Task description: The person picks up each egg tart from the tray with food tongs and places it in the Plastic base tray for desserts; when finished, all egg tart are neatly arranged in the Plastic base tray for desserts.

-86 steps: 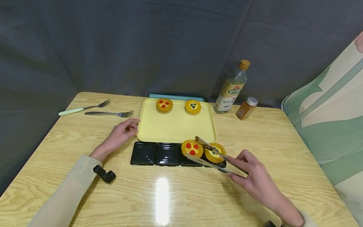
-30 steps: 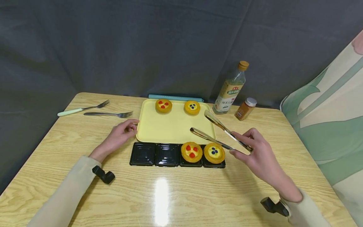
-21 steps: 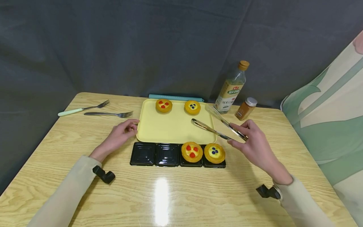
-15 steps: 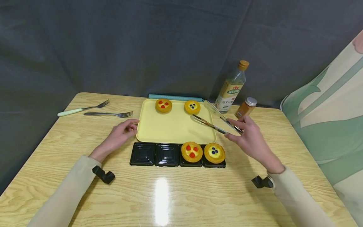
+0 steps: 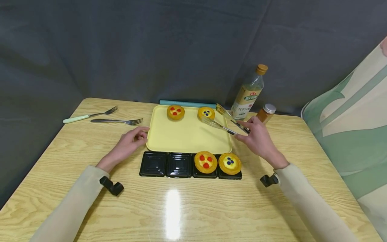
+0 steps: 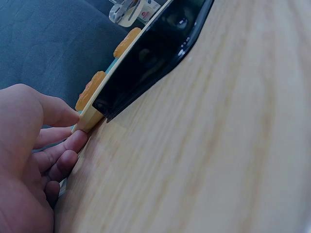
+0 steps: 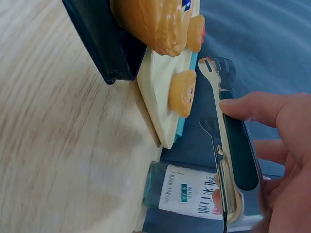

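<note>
In the head view my left hand [image 5: 128, 144] is at the left edge of a yellow tray [image 5: 187, 136]. The left wrist view shows thumb and fingers pinching the tray's rim [image 6: 87, 119]. My right hand [image 5: 258, 139] holds metal tongs [image 5: 213, 123], whose two arms are spread, with dark grips [image 7: 238, 145]. Their tips are around and over a blueberry-topped tart [image 5: 206, 111] at the tray's back right, with nothing gripped between them. A red-berry tart [image 5: 175, 112] sits at the back left. In front, a black tray of square compartments [image 5: 153, 164] bears another red-berry tart [image 5: 206, 162] and blueberry tart [image 5: 230, 164].
Behind the right hand stand a glass bottle [image 5: 245, 101] with an orange cap and a small brown jar [image 5: 265, 115]. A teal rod [image 5: 187, 103] lies behind the tray. Two forks, one green-handled [image 5: 77, 118], one all metal [image 5: 116, 121], lie at left. A dark curtain [image 5: 151, 50] closes the back.
The tongs have let go of the blueberry tart in the black tray's right compartment. My right hand has carried them, spread, back to the yellow tray's blueberry tart. My left hand has stayed put.
</note>
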Available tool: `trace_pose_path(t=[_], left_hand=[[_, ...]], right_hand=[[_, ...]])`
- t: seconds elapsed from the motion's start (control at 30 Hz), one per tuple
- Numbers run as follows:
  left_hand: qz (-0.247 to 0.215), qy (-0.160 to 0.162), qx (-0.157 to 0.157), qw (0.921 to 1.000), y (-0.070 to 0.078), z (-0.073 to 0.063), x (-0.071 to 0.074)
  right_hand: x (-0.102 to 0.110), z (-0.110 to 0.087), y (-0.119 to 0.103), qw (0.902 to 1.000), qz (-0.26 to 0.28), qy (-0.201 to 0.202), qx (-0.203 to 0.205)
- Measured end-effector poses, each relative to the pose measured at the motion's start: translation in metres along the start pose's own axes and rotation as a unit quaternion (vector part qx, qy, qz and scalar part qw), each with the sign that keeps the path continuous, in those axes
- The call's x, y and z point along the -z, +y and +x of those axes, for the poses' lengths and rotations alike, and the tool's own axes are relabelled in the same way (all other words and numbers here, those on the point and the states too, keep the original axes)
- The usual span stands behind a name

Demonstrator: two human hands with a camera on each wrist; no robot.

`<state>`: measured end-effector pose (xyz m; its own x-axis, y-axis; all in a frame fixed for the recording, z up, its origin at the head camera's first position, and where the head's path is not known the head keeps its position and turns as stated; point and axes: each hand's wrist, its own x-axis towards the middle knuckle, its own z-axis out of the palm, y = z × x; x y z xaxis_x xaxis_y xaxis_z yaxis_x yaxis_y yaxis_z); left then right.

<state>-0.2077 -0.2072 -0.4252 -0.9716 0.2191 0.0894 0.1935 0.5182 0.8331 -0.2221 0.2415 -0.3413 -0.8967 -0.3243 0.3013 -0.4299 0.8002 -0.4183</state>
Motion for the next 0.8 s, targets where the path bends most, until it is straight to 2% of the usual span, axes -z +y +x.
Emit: trace_pose_path(t=[0.17, 0.37, 0.6, 0.8], left_hand=[[0.0, 0.001, 0.002, 1.0, 0.0, 0.0, 0.0], [0.002, 0.001, 0.001, 1.0, 0.0, 0.001, 0.0], [0.003, 0.001, -0.001, 1.0, 0.001, 0.0, 0.0], [0.007, 0.002, -0.003, 1.0, 0.001, 0.0, 0.0]], right_hand=[[-0.007, 0.009, 0.004, 0.9998, 0.012, -0.007, -0.015], [-0.012, 0.017, 0.006, 0.9996, 0.023, -0.001, -0.015], [-0.017, 0.024, 0.007, 0.9989, 0.032, -0.018, -0.028], [-0.021, 0.026, 0.008, 0.999, 0.033, -0.02, -0.021]])
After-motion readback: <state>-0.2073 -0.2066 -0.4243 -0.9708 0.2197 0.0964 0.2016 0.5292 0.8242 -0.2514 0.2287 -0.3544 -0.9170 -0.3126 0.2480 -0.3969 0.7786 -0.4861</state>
